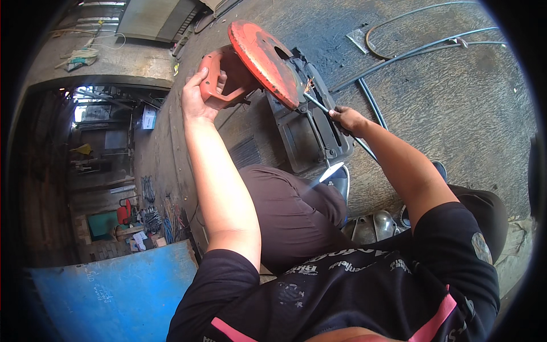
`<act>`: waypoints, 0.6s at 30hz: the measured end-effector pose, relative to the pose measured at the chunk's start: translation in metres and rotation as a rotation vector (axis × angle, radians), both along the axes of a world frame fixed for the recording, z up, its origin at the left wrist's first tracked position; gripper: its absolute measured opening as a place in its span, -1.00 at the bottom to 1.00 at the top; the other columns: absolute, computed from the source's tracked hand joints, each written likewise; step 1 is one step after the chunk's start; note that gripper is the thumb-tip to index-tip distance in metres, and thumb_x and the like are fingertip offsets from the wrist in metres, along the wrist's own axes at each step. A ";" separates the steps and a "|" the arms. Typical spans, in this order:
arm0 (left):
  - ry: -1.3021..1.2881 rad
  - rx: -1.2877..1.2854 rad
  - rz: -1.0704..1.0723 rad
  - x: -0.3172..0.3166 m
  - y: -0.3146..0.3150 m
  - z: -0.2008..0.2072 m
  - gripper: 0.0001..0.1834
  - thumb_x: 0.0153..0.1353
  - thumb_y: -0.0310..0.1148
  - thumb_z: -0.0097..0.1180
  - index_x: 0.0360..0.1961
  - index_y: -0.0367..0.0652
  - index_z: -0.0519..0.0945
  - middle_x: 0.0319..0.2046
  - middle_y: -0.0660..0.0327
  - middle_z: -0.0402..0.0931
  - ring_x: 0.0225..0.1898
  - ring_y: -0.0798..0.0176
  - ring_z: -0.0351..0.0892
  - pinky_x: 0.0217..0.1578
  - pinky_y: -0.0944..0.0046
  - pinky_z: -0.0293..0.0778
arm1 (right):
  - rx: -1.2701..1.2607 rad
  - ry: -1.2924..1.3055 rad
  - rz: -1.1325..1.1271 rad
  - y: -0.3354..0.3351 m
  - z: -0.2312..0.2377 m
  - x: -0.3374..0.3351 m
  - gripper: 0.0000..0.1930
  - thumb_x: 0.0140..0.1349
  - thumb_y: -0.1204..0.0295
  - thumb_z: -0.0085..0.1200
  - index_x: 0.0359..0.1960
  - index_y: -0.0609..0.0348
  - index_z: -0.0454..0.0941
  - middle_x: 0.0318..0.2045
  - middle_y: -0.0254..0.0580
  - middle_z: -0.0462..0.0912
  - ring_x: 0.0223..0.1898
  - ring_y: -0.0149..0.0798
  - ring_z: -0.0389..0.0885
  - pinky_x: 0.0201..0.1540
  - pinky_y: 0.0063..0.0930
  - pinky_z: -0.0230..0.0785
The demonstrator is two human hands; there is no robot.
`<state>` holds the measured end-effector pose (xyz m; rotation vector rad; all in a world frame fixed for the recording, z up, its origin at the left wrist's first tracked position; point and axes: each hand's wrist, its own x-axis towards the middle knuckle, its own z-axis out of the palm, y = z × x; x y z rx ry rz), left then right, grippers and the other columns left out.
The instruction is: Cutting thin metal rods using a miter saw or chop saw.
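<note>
A cut-off saw with a worn red blade guard [259,57] stands on the floor in front of me. My left hand [198,100] is closed around its red loop handle [212,73]. In my right hand [348,121] is a thin metal rod [317,103], held near the saw's dark base [299,142]. The rod's far end reaches the lower edge of the guard, where small orange sparks [309,86] fly. The guard hides most of the blade. Behind my right hand the rod runs on toward my legs.
Long bent rods [421,51] lie on the rough floor at far right. My shoe [340,182] is close to the saw base, with a rounded metal part [373,228] nearby. A blue sheet [114,296] and several wire bundles [150,219] are at left.
</note>
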<state>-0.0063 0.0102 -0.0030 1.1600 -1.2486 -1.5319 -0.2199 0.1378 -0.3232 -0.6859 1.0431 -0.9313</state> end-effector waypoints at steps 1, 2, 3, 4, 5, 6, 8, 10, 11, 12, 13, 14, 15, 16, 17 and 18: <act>0.013 -0.004 0.014 -0.001 0.001 0.001 -0.60 0.19 -0.39 0.04 0.03 -0.33 0.36 -0.16 0.02 0.47 -0.26 0.17 0.54 -0.16 0.17 0.57 | 0.016 0.002 0.005 0.000 0.000 0.000 -0.68 0.40 0.18 -0.12 -0.28 0.23 0.42 -0.73 -0.35 0.32 -0.79 -0.42 0.23 -0.74 -0.45 0.07; 0.013 -0.004 0.015 -0.001 0.003 0.002 -0.60 0.19 -0.39 0.04 0.03 -0.33 0.36 -0.16 0.02 0.47 -0.26 0.17 0.54 -0.16 0.17 0.57 | 0.016 0.027 0.007 0.000 0.000 0.001 -0.70 0.40 0.19 -0.11 -0.26 0.22 0.42 -0.72 -0.35 0.32 -0.78 -0.42 0.22 -0.74 -0.44 0.07; 0.014 -0.006 0.017 -0.003 0.004 0.003 -0.59 0.19 -0.40 0.04 0.04 -0.34 0.37 -0.17 0.02 0.47 -0.26 0.18 0.54 -0.16 0.18 0.57 | 0.009 0.058 0.005 -0.001 -0.001 0.001 -0.71 0.39 0.20 -0.10 -0.25 0.22 0.42 -0.72 -0.36 0.33 -0.78 -0.42 0.22 -0.73 -0.43 0.07; 0.020 -0.017 0.003 -0.004 0.005 0.003 -0.58 0.19 -0.40 0.04 0.05 -0.36 0.38 -0.18 0.03 0.48 -0.27 0.19 0.54 -0.17 0.18 0.57 | 0.017 0.053 0.010 -0.003 -0.002 0.002 -0.71 0.39 0.20 -0.10 -0.25 0.22 0.42 -0.72 -0.36 0.33 -0.78 -0.42 0.22 -0.73 -0.43 0.07; 0.014 -0.006 0.020 -0.005 0.006 0.004 -0.58 0.19 -0.40 0.04 0.05 -0.36 0.38 -0.18 0.03 0.48 -0.27 0.19 0.54 -0.17 0.18 0.57 | 0.015 0.058 -0.004 -0.004 -0.003 0.003 -0.71 0.39 0.19 -0.09 -0.24 0.22 0.42 -0.72 -0.36 0.32 -0.77 -0.43 0.23 -0.73 -0.43 0.07; 0.008 -0.020 0.020 -0.006 0.006 0.004 -0.57 0.21 -0.37 0.03 0.06 -0.38 0.38 -0.17 0.00 0.50 -0.25 0.16 0.55 -0.14 0.18 0.55 | 0.012 0.063 -0.018 -0.005 -0.004 0.004 -0.70 0.38 0.19 -0.08 -0.23 0.22 0.42 -0.72 -0.36 0.32 -0.77 -0.43 0.23 -0.72 -0.43 0.07; 0.003 -0.033 0.019 -0.007 0.007 0.005 -0.56 0.23 -0.35 0.03 0.07 -0.40 0.38 -0.17 -0.03 0.52 -0.23 0.12 0.55 -0.11 0.18 0.54 | 0.012 0.064 -0.018 -0.006 -0.006 0.004 -0.70 0.36 0.18 -0.04 -0.23 0.23 0.42 -0.70 -0.36 0.34 -0.75 -0.44 0.24 -0.71 -0.43 0.08; 0.004 -0.009 0.036 -0.008 0.009 0.005 -0.57 0.22 -0.35 0.04 0.06 -0.38 0.39 -0.16 -0.02 0.51 -0.22 0.12 0.55 -0.08 0.14 0.53 | 0.012 0.066 -0.021 -0.006 -0.006 0.004 -0.69 0.34 0.18 0.00 -0.23 0.23 0.43 -0.69 -0.35 0.35 -0.73 -0.45 0.25 -0.70 -0.44 0.09; 0.004 -0.008 0.036 -0.008 0.009 0.005 -0.57 0.22 -0.35 0.04 0.06 -0.38 0.39 -0.16 -0.02 0.51 -0.22 0.12 0.55 -0.08 0.14 0.53 | 0.017 0.131 -0.033 -0.005 -0.005 0.004 -0.68 0.31 0.17 0.04 -0.25 0.24 0.44 -0.67 -0.35 0.37 -0.71 -0.45 0.26 -0.68 -0.45 0.10; 0.002 -0.011 0.037 -0.008 0.010 0.005 -0.57 0.21 -0.37 0.04 0.07 -0.37 0.39 -0.15 0.01 0.49 -0.23 0.17 0.54 -0.13 0.19 0.54 | 0.018 0.194 -0.046 -0.005 -0.004 0.004 -0.67 0.29 0.17 0.08 -0.26 0.24 0.44 -0.65 -0.34 0.38 -0.69 -0.45 0.27 -0.67 -0.45 0.12; -0.001 -0.013 0.039 -0.009 0.011 0.006 -0.56 0.20 -0.38 0.04 0.08 -0.37 0.39 -0.14 0.05 0.47 -0.25 0.22 0.53 -0.17 0.24 0.55 | 0.022 0.197 -0.044 -0.005 -0.003 0.004 -0.67 0.29 0.17 0.08 -0.26 0.24 0.44 -0.65 -0.34 0.38 -0.69 -0.45 0.27 -0.67 -0.45 0.12; -0.001 -0.013 0.040 -0.009 0.012 0.006 -0.56 0.20 -0.38 0.04 0.08 -0.37 0.39 -0.14 0.05 0.47 -0.25 0.22 0.53 -0.17 0.24 0.55 | 0.031 0.228 -0.054 -0.006 -0.002 0.004 -0.67 0.26 0.17 0.12 -0.27 0.24 0.46 -0.64 -0.34 0.40 -0.67 -0.45 0.28 -0.64 -0.45 0.14; 0.000 -0.008 0.026 -0.010 0.012 0.007 -0.55 0.20 -0.36 0.04 0.10 -0.35 0.38 -0.13 0.06 0.46 -0.23 0.23 0.52 -0.13 0.13 0.55 | 0.030 0.258 -0.067 -0.006 -0.001 0.004 -0.67 0.23 0.18 0.15 -0.28 0.24 0.47 -0.63 -0.33 0.41 -0.65 -0.44 0.30 -0.61 -0.45 0.16; -0.010 -0.005 0.041 -0.011 0.013 0.008 -0.53 0.21 -0.35 0.04 0.12 -0.33 0.36 -0.12 0.07 0.44 -0.20 0.25 0.51 -0.08 0.02 0.55 | 0.040 0.259 -0.061 -0.007 -0.001 0.005 -0.67 0.23 0.18 0.15 -0.28 0.24 0.47 -0.63 -0.33 0.41 -0.65 -0.44 0.30 -0.61 -0.45 0.16; 0.000 -0.003 0.014 -0.012 0.015 0.008 -0.53 0.21 -0.35 0.04 0.12 -0.33 0.36 -0.12 0.07 0.44 -0.20 0.25 0.51 -0.08 0.02 0.55 | 0.027 0.282 -0.072 -0.009 -0.001 0.005 -0.67 0.23 0.18 0.16 -0.28 0.25 0.48 -0.61 -0.31 0.42 -0.63 -0.43 0.31 -0.58 -0.44 0.19; 0.000 0.010 0.036 -0.013 0.016 0.008 -0.55 0.21 -0.34 0.03 0.10 -0.34 0.38 -0.12 0.04 0.47 -0.19 0.18 0.52 -0.06 0.03 0.52 | 0.014 0.305 -0.084 -0.011 -0.001 0.006 -0.66 0.22 0.19 0.17 -0.27 0.26 0.49 -0.60 -0.30 0.44 -0.61 -0.42 0.33 -0.55 -0.43 0.22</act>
